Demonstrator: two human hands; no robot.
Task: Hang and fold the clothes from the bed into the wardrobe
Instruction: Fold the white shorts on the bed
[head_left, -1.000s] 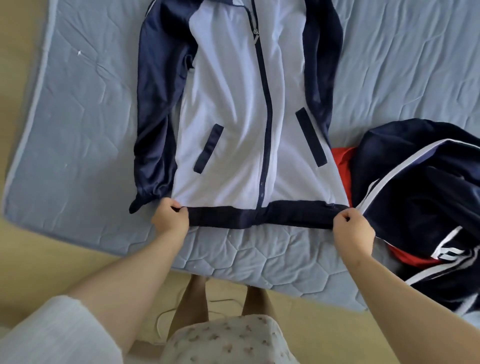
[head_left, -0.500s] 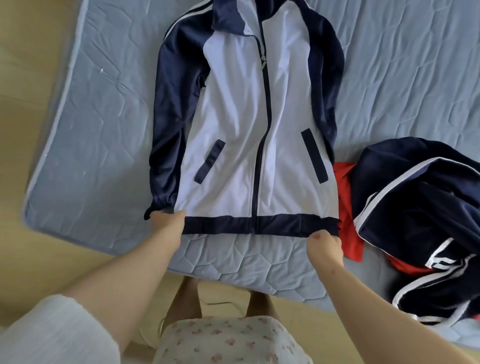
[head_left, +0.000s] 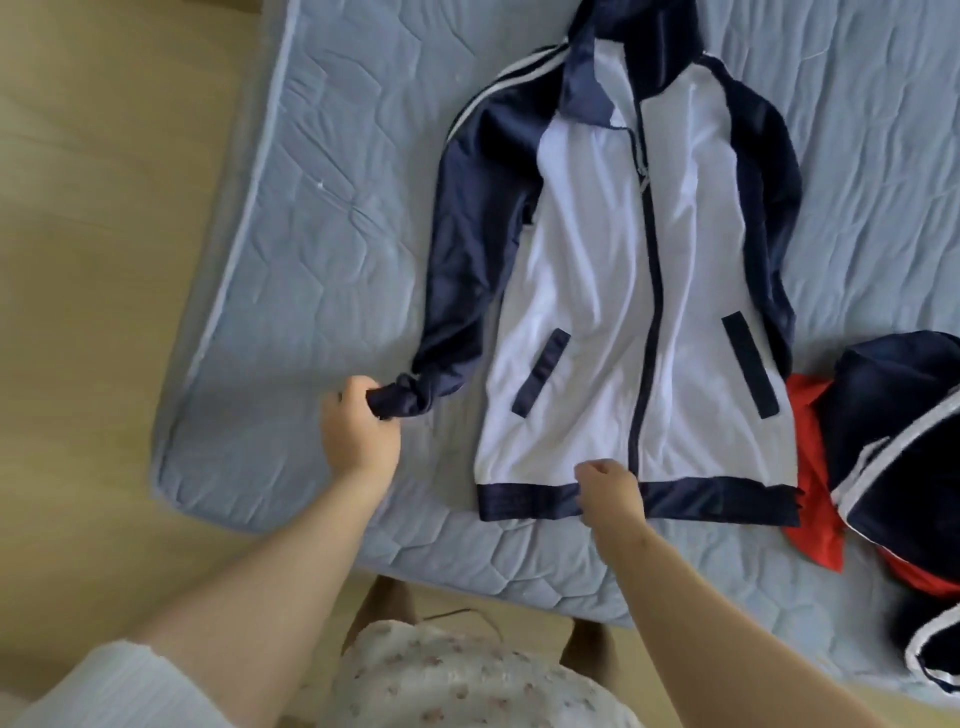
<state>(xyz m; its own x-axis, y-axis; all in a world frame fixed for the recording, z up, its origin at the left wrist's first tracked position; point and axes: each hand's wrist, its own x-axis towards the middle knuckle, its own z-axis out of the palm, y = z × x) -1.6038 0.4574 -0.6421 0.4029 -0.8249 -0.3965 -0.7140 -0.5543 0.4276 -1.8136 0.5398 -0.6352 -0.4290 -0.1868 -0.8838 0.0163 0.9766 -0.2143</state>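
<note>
Jacket (head_left: 597, 312) and two more garments are borne by the bed's blue quilted mattress (head_left: 337, 260), by which most of the view is filled; a wooden floor (head_left: 104, 260) is seen at 9 o'clock. The jacket, white with navy sleeves, is spread flat at the centre, front up and zipped, with its collar toward 12 o'clock and its navy hem band (head_left: 717, 501) toward 6 o'clock. At 3 o'clock of it a crumpled navy garment (head_left: 893, 415) with white stripes is heaped over a red garment (head_left: 815, 499), and the red cloth is touched by the jacket's hem corner. The hands are held apart. The cuff (head_left: 400, 402) of the sleeve at 8 o'clock is gripped by the left hand (head_left: 358, 436), fingers curled round it, and the sleeve end is angled outward from the jacket's body. The right hand (head_left: 610, 493) is set on the hem band just at 9 o'clock of the zip, fingers curled; whether cloth is pinched there cannot be told.
</note>
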